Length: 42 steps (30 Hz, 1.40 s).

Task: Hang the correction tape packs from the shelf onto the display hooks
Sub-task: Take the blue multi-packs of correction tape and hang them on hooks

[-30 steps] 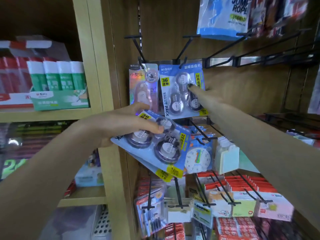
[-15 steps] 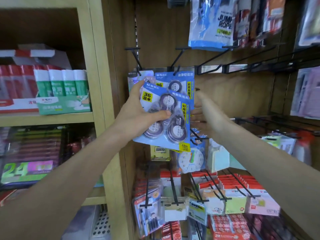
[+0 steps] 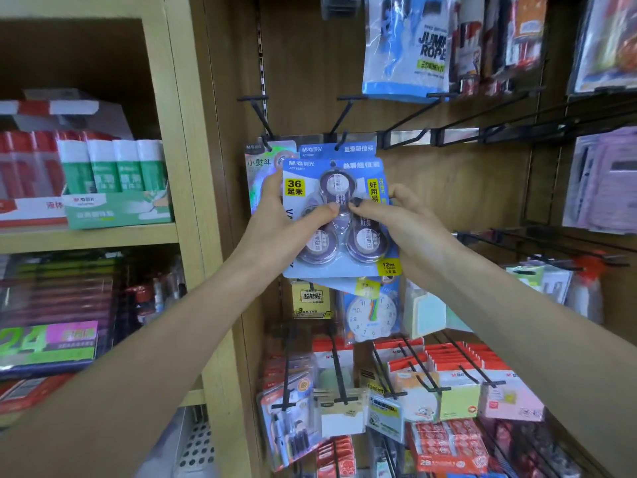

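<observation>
I hold a blue correction tape pack (image 3: 358, 250) upright in front of the display wall, with three round tapes under clear plastic. My left hand (image 3: 282, 222) grips its left edge, thumb on the front. My right hand (image 3: 396, 222) grips the right edge, thumb near the top tape. Behind it hangs another blue pack (image 3: 355, 149) on a black hook (image 3: 339, 119), only its top strip showing. A holographic pack (image 3: 265, 163) hangs on the hook to the left (image 3: 258, 115). The held pack's hang hole (image 3: 333, 164) lies below the hook's tip.
Empty black hooks (image 3: 482, 112) stick out to the right. A jump rope bag (image 3: 406, 46) hangs above. Below hang a clock card (image 3: 372, 315), sticky notes (image 3: 458, 395) and other packs. The wooden shelf (image 3: 86, 236) at left carries glue stick boxes (image 3: 113, 188).
My left hand has lifted the pack and turned it upright in front of the hanging pack. My right hand left the hanging pack and took hold of the held pack's right edge.
</observation>
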Motion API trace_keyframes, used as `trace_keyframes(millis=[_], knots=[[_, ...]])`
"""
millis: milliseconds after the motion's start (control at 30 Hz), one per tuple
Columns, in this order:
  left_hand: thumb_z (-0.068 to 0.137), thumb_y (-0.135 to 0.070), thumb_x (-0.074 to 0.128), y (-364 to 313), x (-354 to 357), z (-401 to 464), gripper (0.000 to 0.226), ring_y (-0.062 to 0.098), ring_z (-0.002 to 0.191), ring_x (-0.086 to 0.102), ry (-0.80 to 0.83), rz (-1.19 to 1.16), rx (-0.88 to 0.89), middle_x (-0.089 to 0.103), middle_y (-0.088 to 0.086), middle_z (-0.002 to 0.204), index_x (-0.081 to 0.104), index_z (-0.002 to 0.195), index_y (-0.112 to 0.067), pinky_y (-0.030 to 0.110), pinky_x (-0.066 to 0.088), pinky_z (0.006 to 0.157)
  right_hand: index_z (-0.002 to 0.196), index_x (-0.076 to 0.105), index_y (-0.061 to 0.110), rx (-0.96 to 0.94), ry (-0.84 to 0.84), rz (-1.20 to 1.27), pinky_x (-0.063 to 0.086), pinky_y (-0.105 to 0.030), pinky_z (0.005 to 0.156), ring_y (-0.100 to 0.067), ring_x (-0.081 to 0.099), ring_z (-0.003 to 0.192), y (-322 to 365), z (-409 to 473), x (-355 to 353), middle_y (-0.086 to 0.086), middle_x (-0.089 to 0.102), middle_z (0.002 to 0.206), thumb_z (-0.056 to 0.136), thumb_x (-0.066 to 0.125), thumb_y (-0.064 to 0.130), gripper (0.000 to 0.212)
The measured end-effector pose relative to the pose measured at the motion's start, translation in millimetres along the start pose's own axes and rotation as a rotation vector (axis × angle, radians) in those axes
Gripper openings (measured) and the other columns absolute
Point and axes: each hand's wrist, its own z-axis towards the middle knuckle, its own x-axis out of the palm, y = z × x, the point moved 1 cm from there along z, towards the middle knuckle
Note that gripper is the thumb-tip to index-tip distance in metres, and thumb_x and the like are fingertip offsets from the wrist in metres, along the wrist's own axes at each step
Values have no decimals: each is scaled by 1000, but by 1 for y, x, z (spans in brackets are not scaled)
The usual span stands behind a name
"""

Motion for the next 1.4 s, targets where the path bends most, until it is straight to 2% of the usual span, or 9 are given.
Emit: trace_keyframes(millis=[100, 233, 367, 633, 767, 867, 1167, 1300, 1400], knots=[[83, -34, 82, -3, -1, -3, 50, 0, 98, 72, -12, 16, 21, 75, -16, 108, 57, 126, -36, 35, 58, 95, 107, 58, 16, -40, -48, 11, 65, -43, 74, -23, 75, 84, 6, 2, 1, -6, 74, 94, 91, 78, 13, 26], [80, -34, 84, -7, -3, -6, 71, -8, 95, 70, -1, 50, 24, 74, -11, 110, 50, 142, -33, 20, 55, 86, 108, 58, 17, -70, -86, 32, 63, -51, 82, -23, 75, 82, 14, 12, -1, -10, 71, 102, 90, 79, 17, 28], [79, -28, 86, -9, -5, -7, 63, 0, 103, 71, 50, 40, 51, 74, -14, 113, 56, 134, -31, 24, 57, 89, 105, 61, 20, -102, -64, -17, 64, -48, 82, -27, 77, 89, 17, 19, -1, -20, 73, 120, 89, 80, 18, 24], [84, -45, 78, -2, -7, -7, 45, 1, 109, 69, 70, 117, 87, 74, -19, 114, 65, 125, -31, 38, 54, 101, 108, 64, 20, -131, -97, 2, 65, -45, 77, -26, 79, 88, 18, 19, -4, -13, 76, 113, 88, 82, 20, 27], [87, -44, 76, -4, -8, -5, 42, -2, 109, 67, 64, 159, 109, 73, -21, 115, 66, 126, -32, 36, 53, 103, 113, 64, 16, -110, -120, 21, 63, -56, 85, -30, 79, 95, 24, 28, -5, -3, 79, 96, 86, 83, 20, 33], [85, -41, 79, -4, -9, -6, 40, -1, 108, 68, 73, 177, 105, 74, -19, 113, 67, 123, -33, 37, 54, 102, 107, 65, 18, -70, -107, 1, 61, -61, 88, -33, 78, 98, 23, 35, -7, -6, 80, 99, 85, 84, 20, 29], [83, -47, 79, -3, -10, -8, 40, 1, 105, 70, 92, 227, 68, 74, -19, 111, 68, 119, -35, 39, 55, 99, 104, 67, 19, -56, -97, -64, 65, -49, 80, -28, 79, 88, 23, 36, -8, -9, 80, 98, 85, 82, 18, 24], [82, -44, 81, -6, -10, -8, 39, 1, 104, 70, 103, 201, 38, 76, -21, 108, 69, 118, -34, 38, 55, 99, 110, 67, 17, -44, -124, -88, 65, -51, 83, -27, 80, 89, 22, 39, -6, -8, 80, 103, 84, 84, 23, 32], [80, -38, 84, -6, -11, -5, 41, -1, 100, 71, 124, 191, -19, 76, -20, 106, 70, 117, -32, 35, 57, 96, 100, 68, 22, -36, -151, -146, 65, -48, 86, -24, 79, 90, 20, 46, -6, -6, 80, 104, 83, 84, 27, 25]])
